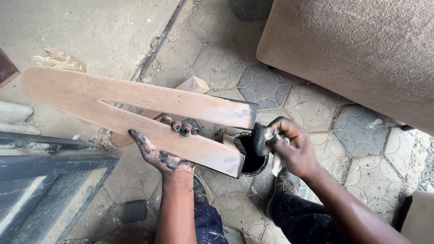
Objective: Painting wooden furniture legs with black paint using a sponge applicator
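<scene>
While the left hand (165, 156) cups the forked wooden board (135, 113) from beneath at six o'clock, the right hand (289, 147), at three o'clock, clenches a stained rag (270, 138) against its dark end; stiff, light-looking, best gripped mid-prong.

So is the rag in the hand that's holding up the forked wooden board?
No, the left hand supports the forked wooden board from beneath, while the right hand has the stained rag in its grip.
</scene>
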